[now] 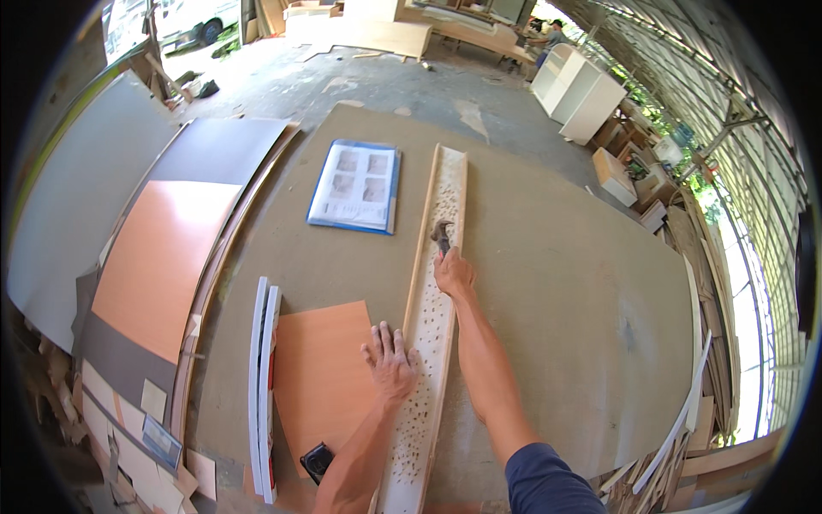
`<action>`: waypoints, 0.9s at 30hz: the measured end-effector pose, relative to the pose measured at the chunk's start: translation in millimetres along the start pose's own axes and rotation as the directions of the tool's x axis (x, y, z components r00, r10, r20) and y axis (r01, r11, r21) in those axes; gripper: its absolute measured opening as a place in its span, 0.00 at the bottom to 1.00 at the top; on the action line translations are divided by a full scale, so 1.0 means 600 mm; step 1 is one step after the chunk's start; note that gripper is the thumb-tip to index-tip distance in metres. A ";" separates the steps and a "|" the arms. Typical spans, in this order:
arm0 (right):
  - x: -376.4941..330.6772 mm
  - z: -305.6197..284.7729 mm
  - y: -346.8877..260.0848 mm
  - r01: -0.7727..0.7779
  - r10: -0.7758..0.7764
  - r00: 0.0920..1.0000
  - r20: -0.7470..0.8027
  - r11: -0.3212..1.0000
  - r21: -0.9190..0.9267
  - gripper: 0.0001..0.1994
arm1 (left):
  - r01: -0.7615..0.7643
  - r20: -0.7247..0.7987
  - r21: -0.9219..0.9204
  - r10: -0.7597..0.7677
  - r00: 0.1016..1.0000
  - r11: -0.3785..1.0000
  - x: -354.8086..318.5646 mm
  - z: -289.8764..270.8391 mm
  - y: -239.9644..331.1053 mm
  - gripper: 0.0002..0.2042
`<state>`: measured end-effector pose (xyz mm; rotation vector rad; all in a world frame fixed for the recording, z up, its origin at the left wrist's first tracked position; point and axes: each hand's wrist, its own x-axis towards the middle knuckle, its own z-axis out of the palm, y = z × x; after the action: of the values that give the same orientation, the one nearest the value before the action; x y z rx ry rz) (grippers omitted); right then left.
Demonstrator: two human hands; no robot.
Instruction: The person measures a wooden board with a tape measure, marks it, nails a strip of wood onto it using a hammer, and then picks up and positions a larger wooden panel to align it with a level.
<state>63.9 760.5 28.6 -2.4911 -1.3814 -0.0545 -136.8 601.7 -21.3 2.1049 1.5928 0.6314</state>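
Observation:
A long, narrow white board [431,330] with raised wooden edges runs lengthwise before me, its face dotted with many small brown marks or bits. My right hand [454,272] is closed around the handle of a hammer [442,233], whose head is over the far half of the board. Fingers spread, my left hand [394,367] lies at the board's left edge, beside an orange wood-toned sheet [321,368]. No object shows in that hand. Whether the hammer head touches the board I cannot tell.
On the big worktable [565,300] lie a blue-edged document folder [354,187], long white strips [264,385] and a black object [317,460]. Stacked sheets [167,257] stand left; scrap wood [711,377] lines the right. Far off are a white cabinet [578,92] and another person [553,38].

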 end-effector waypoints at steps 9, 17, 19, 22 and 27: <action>-0.346 -0.052 0.041 0.004 0.042 0.995 -0.086 0.880 0.475 0.20 | 0.014 -0.023 -0.019 -0.014 1.000 1.000 0.007 0.014 -0.023 0.25; -0.659 -0.159 0.040 0.048 -0.026 0.998 -0.061 0.915 0.401 0.20 | 0.037 -0.111 -0.246 -0.066 0.992 0.968 0.029 0.015 -0.065 0.22; -0.711 -0.173 0.105 0.055 -0.053 0.998 -0.017 0.950 0.308 0.21 | 0.023 0.034 -0.395 -0.010 0.999 0.918 0.008 0.047 -0.004 0.20; -0.729 -0.181 0.069 0.126 -0.172 0.980 0.098 0.924 0.360 0.20 | 0.204 0.305 -0.700 0.028 0.952 0.684 0.057 -0.059 -0.133 0.19; -0.802 -0.173 0.096 0.155 -0.213 0.972 0.095 0.894 0.421 0.15 | 0.102 -0.239 -0.262 -0.167 0.957 0.960 -0.065 -0.252 -0.147 0.32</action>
<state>-136.3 307.1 31.4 -2.0426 -1.4998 0.3441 -303.2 595.4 45.1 1.7719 1.6777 1.0342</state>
